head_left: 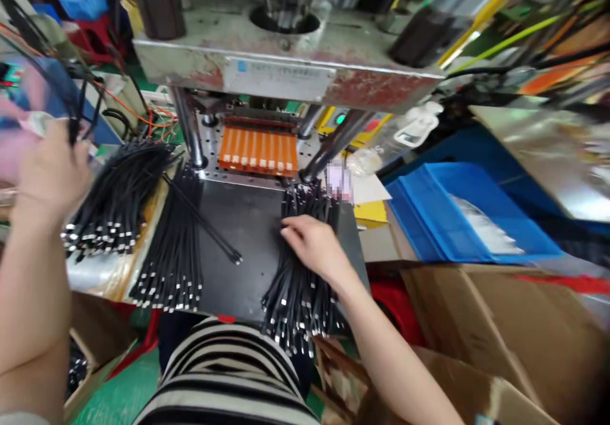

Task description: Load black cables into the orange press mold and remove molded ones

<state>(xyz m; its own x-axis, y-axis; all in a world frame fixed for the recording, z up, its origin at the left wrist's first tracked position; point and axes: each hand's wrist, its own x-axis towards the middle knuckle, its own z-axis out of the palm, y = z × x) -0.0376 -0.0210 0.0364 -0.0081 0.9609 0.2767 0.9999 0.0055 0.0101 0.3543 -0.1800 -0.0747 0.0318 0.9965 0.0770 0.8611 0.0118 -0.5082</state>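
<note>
My left hand [54,174], smeared by motion, is raised at the far left with its fingers closed around some black cables [81,110]. On the right side of the dark work plate, my right hand [312,244] rests on a thick bundle of black cables [298,304] with silvery ends, fingers curled over them. A second bundle of black cables [171,253] lies along the plate's left side, and a few loose cables [204,222] slant across from it. Further left a third heap of black cables [121,196] sits on a clear plastic wrapping.
A press [286,63] stands ahead on steel posts, with an orange slotted fixture [257,148] on its base. To the right are blue bins [476,215], a clear bottle [381,148] and cardboard boxes [476,330]. A green light [340,119] glows on a yellow panel.
</note>
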